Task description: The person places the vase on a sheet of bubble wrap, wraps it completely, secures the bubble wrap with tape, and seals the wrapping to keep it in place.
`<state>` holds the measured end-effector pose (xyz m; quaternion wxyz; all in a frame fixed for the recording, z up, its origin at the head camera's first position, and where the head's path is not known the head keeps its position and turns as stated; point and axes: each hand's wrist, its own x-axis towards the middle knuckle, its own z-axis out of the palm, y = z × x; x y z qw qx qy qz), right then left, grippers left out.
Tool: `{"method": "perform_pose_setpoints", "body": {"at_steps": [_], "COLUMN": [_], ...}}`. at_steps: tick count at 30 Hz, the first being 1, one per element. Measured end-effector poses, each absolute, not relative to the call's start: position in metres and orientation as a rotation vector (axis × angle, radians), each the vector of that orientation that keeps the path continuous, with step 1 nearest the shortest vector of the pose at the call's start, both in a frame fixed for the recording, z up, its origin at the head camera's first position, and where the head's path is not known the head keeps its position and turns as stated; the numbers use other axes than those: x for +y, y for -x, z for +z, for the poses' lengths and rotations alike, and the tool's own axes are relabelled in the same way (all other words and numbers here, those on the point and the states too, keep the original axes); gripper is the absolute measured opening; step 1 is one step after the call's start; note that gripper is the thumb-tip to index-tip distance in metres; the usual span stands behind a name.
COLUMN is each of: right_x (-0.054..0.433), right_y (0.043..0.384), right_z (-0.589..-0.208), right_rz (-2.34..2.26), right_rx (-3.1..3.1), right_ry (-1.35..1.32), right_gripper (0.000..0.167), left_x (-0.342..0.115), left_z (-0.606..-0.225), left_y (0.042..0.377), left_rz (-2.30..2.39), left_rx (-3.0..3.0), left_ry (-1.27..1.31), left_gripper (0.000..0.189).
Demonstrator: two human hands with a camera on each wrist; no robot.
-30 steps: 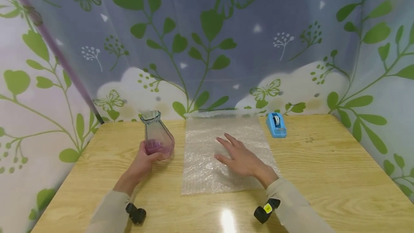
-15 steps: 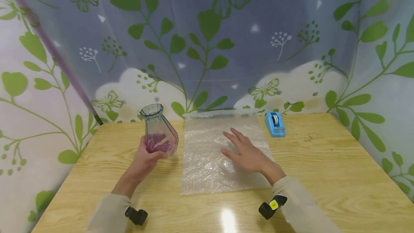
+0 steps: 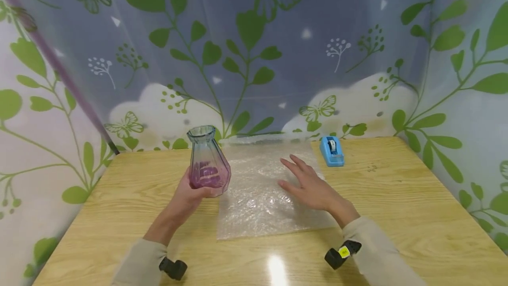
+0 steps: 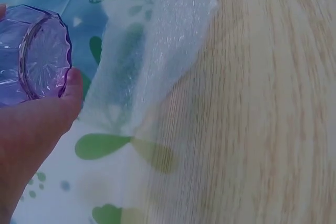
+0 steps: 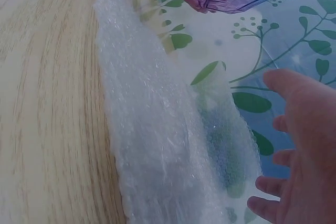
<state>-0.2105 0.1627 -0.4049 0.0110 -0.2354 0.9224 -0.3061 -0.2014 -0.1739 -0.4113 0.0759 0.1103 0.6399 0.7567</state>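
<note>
By the left hand point(image 3: 190, 196), a glass vase point(image 3: 209, 162) is gripped low, its thumb laid along the near side of the base; nothing is held in the right hand point(image 3: 311, 189), its fingers loosely spread above a sheet of bubble wrap point(image 3: 254, 208).

As seen from the head camera, the vase is carried at 1 o'clock from the left hand, by far the nearer, and between 9 and 10 o'clock from the right. Its long axis is tipped slightly, mouth toward 11 o'clock. The gap that appears to count most is sideways: the middle of the wrap is found between 3 and 4 o'clock from the vase, its left edge partly covered by the glass.

A blue tape dispenser point(image 3: 332, 152) is placed at 1 o'clock from the right hand on the wooden table point(image 3: 397, 202), backed by a printed cloth point(image 3: 293, 65).

Most left-hand fingers are hidden behind the tinted glass. The vase is cut off in the left wrist view. Whether the wrap is touched by the right hand cannot be told.
</note>
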Motion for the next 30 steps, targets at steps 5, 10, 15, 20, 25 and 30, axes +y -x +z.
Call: {"method": "perform_pose_setpoints", "body": {"at_steps": [5, 10, 15, 20, 25, 30], "right_x": [0.166, 0.17, 0.174, 0.177, 0.18, 0.183], "right_y": [0.209, 0.207, 0.204, 0.202, 0.201, 0.196], "right_z": [-0.403, -0.402, -0.399, -0.395, -0.39, -0.387], "right_rz": [-0.948, -0.942, -0.942, -0.905, -0.851, -0.769], "right_rx": [2.897, 2.915, 2.946, 2.979, 3.025, 3.076], "right_ry": [0.75, 0.745, 0.752, 0.763, 0.754, 0.777], "right_gripper": [0.068, 0.07, 0.071, 0.073, 0.075, 0.08], "left_x": [-0.166, -0.159, -0.151, -0.144, -0.138, -0.128], "left_z": [-0.409, -0.408, -0.408, -0.408, -0.407, -0.406], "left_y": [0.201, 0.203, 0.204, 0.205, 0.205, 0.204], "left_rz": [2.126, 1.997, 1.887, 1.796, 1.648, 1.42], "left_rx": [2.118, 2.251, 2.342, 2.482, 2.704, 2.926], "left_ry": [-0.203, -0.146, -0.162, -0.202, -0.313, -0.468], "left_gripper": [0.08, 0.089, 0.094, 0.095, 0.097, 0.099]}}
